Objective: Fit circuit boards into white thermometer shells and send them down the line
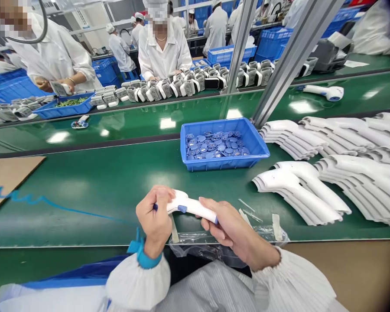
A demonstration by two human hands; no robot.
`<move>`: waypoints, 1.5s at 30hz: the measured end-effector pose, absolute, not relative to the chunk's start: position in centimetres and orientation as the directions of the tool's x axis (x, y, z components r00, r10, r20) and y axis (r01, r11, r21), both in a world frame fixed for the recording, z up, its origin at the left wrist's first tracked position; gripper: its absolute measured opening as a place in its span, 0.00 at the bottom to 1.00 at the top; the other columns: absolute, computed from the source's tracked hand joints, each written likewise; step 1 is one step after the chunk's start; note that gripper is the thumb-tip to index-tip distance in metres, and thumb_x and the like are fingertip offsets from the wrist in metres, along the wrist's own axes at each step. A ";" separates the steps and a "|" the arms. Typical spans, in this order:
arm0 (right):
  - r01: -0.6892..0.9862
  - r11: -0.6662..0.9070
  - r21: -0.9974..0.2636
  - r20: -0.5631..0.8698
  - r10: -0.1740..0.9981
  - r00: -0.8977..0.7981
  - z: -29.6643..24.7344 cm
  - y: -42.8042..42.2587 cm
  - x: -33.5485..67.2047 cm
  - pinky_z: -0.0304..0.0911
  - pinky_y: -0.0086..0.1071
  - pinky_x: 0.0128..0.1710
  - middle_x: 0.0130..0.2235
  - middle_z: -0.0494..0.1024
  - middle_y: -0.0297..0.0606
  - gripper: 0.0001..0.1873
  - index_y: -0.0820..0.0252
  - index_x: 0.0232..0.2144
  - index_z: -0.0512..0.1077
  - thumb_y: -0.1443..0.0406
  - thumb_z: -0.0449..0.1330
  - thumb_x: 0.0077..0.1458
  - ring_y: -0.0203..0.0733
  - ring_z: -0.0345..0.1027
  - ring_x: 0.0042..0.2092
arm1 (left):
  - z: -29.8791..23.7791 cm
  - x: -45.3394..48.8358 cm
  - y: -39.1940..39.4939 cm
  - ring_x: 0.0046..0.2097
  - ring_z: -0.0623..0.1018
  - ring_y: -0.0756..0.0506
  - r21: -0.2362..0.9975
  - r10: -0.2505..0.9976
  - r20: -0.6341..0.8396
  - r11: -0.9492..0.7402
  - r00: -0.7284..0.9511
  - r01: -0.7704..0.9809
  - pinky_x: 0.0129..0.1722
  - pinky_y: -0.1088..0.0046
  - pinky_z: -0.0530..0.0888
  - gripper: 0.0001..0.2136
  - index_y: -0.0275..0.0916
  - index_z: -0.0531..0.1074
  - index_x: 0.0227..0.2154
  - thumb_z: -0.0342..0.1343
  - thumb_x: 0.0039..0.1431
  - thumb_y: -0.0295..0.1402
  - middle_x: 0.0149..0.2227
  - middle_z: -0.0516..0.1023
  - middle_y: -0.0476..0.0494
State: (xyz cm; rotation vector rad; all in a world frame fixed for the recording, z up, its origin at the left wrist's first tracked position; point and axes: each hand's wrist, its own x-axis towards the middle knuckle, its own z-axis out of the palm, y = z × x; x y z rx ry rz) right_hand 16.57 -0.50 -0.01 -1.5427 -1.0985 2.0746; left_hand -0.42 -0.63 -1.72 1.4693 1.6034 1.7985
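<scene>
A worker's left hand (154,221) closes around the head of a white infrared thermometer housing (190,206), whose long axis runs crosswise in front of the chest, while the curled fingers of the right hand (234,229) wrap its grip end. The housing is held on the near side of a blue plastic crate (225,164) of small blue parts (214,145), with stacked white housings (299,190) to the crate's right.
</scene>
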 end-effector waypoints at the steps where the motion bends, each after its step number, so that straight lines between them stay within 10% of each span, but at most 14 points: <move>1: 0.201 -0.640 -0.742 -0.660 0.642 -0.391 0.0 -0.4 16.5 0.40 0.28 0.16 0.18 0.66 0.30 0.28 0.60 0.27 0.69 0.44 0.46 0.63 0.29 0.45 0.15 | -2.1 0.0 -0.3 0.27 0.75 0.47 0.905 0.729 0.424 -0.315 -0.537 0.286 0.32 0.69 0.73 0.24 0.39 0.65 0.18 0.47 0.69 0.44 0.22 0.72 0.47; 4: 0.432 -0.234 -0.871 -0.412 0.825 -0.385 -0.2 -0.6 15.4 0.51 0.29 0.23 0.29 0.77 0.37 0.17 0.59 0.37 0.71 0.51 0.53 0.63 0.34 0.62 0.23 | -3.0 0.7 1.6 0.21 0.70 0.49 0.954 0.652 0.299 -0.225 -0.697 0.200 0.26 0.71 0.70 0.27 0.40 0.62 0.14 0.48 0.68 0.47 0.16 0.66 0.50; 8: 0.735 0.318 -0.598 -0.087 0.887 -0.454 -0.5 -1.0 13.3 0.45 0.34 0.27 0.30 0.79 0.43 0.17 0.62 0.39 0.72 0.59 0.46 0.68 0.40 0.68 0.27 | -2.8 0.8 4.3 0.19 0.64 0.51 0.915 0.706 0.310 -0.038 -0.637 0.403 0.24 0.71 0.63 0.25 0.39 0.62 0.11 0.54 0.64 0.41 0.14 0.62 0.51; 12: 0.724 0.282 -0.630 -0.081 0.903 -0.422 -0.8 -1.1 13.9 0.43 0.33 0.26 0.27 0.75 0.37 0.15 0.62 0.39 0.72 0.60 0.48 0.68 0.37 0.61 0.25 | -1.5 0.6 4.5 0.21 0.62 0.51 0.882 0.792 0.271 0.023 -0.547 0.471 0.25 0.72 0.61 0.23 0.39 0.60 0.12 0.54 0.62 0.38 0.15 0.60 0.52; 19: 0.345 -0.115 -0.931 -0.286 0.817 -0.500 -1.0 -0.8 20.1 0.52 0.28 0.27 0.28 0.66 0.29 0.20 0.56 0.48 0.73 0.50 0.55 0.63 0.34 0.54 0.28 | 0.2 0.3 -0.7 0.32 0.69 0.50 0.990 0.991 0.134 -0.134 0.001 0.036 0.31 0.75 0.67 0.17 0.40 0.69 0.36 0.70 0.49 0.37 0.34 0.72 0.49; 25: 0.434 0.138 -0.890 -0.087 0.883 -0.460 -1.4 -2.2 18.6 0.52 0.29 0.26 0.25 0.67 0.30 0.17 0.59 0.30 0.76 0.53 0.59 0.60 0.34 0.53 0.26 | 0.5 1.5 -1.3 0.22 0.60 0.53 0.951 0.946 0.173 -0.088 -0.273 0.297 0.24 0.72 0.58 0.23 0.37 0.62 0.14 0.60 0.60 0.41 0.16 0.63 0.52; 31: 0.382 0.323 -0.866 0.126 0.880 -0.459 -1.2 -3.1 16.0 0.47 0.28 0.25 0.20 0.61 0.27 0.16 0.60 0.21 0.67 0.62 0.58 0.60 0.30 0.48 0.24 | -0.2 -0.2 -0.7 0.21 0.64 0.51 0.966 0.924 0.151 -0.063 -0.352 0.250 0.25 0.71 0.61 0.20 0.39 0.65 0.12 0.59 0.57 0.36 0.15 0.67 0.51; 35: 0.472 0.251 -0.845 0.017 0.895 -0.445 -0.9 -2.6 15.7 0.46 0.29 0.24 0.19 0.60 0.26 0.19 0.60 0.19 0.65 0.61 0.57 0.61 0.30 0.46 0.23 | -1.0 -0.5 -0.1 0.20 0.65 0.51 0.965 0.942 0.101 -0.015 -0.319 0.261 0.25 0.72 0.62 0.21 0.39 0.64 0.11 0.58 0.58 0.37 0.15 0.67 0.50; 41: 0.598 0.335 -0.728 0.123 0.922 -0.367 0.8 -1.9 20.3 0.67 0.31 0.38 0.40 0.82 0.37 0.15 0.55 0.45 0.77 0.56 0.56 0.65 0.40 0.73 0.38 | -1.6 -3.2 0.1 0.21 0.62 0.51 0.685 0.978 0.176 -0.039 -0.114 0.727 0.25 0.72 0.58 0.23 0.39 0.67 0.15 0.57 0.58 0.49 0.16 0.65 0.51; 45: 0.790 0.435 -0.431 0.401 0.877 -0.264 -2.5 -1.6 26.8 0.73 0.37 0.43 0.48 0.80 0.43 0.19 0.55 0.51 0.75 0.54 0.56 0.64 0.48 0.76 0.47 | -0.5 -11.3 2.2 0.19 0.60 0.49 0.567 0.927 -0.115 0.357 -0.358 0.743 0.21 0.72 0.55 0.27 0.40 0.65 0.10 0.57 0.54 0.55 0.13 0.61 0.48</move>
